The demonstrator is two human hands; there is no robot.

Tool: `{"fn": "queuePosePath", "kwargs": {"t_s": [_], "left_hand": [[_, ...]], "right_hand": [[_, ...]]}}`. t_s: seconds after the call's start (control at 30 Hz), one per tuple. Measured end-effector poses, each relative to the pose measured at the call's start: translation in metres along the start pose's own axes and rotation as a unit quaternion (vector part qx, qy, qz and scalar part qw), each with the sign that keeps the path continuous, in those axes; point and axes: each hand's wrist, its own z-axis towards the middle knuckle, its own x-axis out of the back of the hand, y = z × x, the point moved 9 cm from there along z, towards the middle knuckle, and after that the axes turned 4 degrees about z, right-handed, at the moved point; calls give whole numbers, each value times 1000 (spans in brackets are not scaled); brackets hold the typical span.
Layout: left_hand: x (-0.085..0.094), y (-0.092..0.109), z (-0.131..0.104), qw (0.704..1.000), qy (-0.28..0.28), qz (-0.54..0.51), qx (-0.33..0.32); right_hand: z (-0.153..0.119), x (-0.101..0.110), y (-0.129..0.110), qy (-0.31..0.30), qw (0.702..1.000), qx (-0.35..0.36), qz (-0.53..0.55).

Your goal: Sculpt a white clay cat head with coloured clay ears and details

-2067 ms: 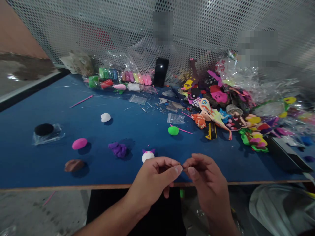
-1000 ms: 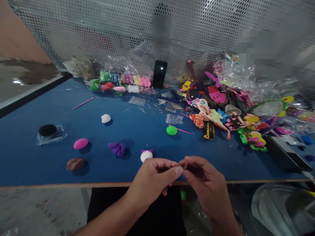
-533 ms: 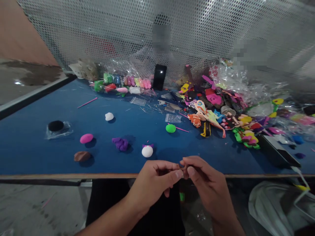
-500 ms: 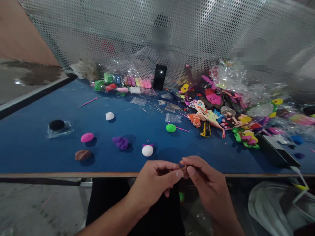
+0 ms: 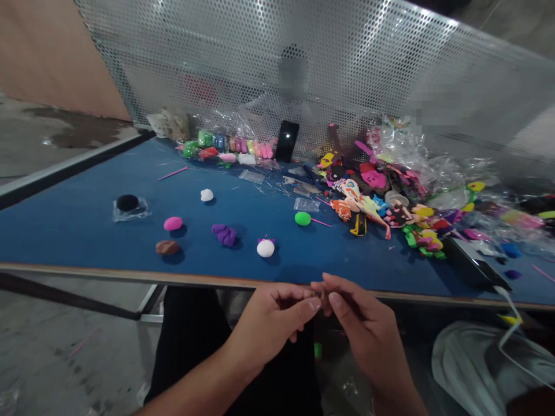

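Observation:
My left hand (image 5: 274, 320) and my right hand (image 5: 366, 323) meet at the table's front edge, thumbs and fingertips pinched together. Between them is a small bit of brown modelling clay (image 5: 319, 293), mostly hidden by the fingers. Just beyond, on the blue tabletop, sits a white clay ball (image 5: 266, 248) with purple pointed bits on top. To its left lie a crumpled purple clay lump (image 5: 224, 234), a brown clay lump (image 5: 167, 248) and a pink clay ball (image 5: 173, 223). A green clay ball (image 5: 302, 219) rests beside a thin pink stick.
Farther back are a white clay lump (image 5: 207, 195), a black clay lump (image 5: 127, 202) on plastic and bagged coloured clay (image 5: 251, 149). A phone (image 5: 287, 141) leans on the perforated metal panel. Clay figures (image 5: 355, 196) pile up at right, near a black box-like device (image 5: 474, 264) with a white cable.
The head view has turned and tilted, so the tabletop sits higher and slanted. Both hands stay together, fingers shifting slightly around the brown clay bit.

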Motion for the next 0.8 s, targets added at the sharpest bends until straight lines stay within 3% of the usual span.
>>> {"fn": "queuePosePath", "kwargs": {"t_s": [0.17, 0.63, 0.8], "left_hand": [[-2, -7, -9, 1000, 16, 2, 1], [-7, -16, -29, 999, 18, 21, -17], [-9, -17, -31, 1000, 14, 20, -18]], "right_hand": [[-11, 2, 4, 23, 999, -13, 27], [-33, -7, 0, -18, 1000, 17, -18], [-38, -5, 8, 0, 999, -6, 47]]}}
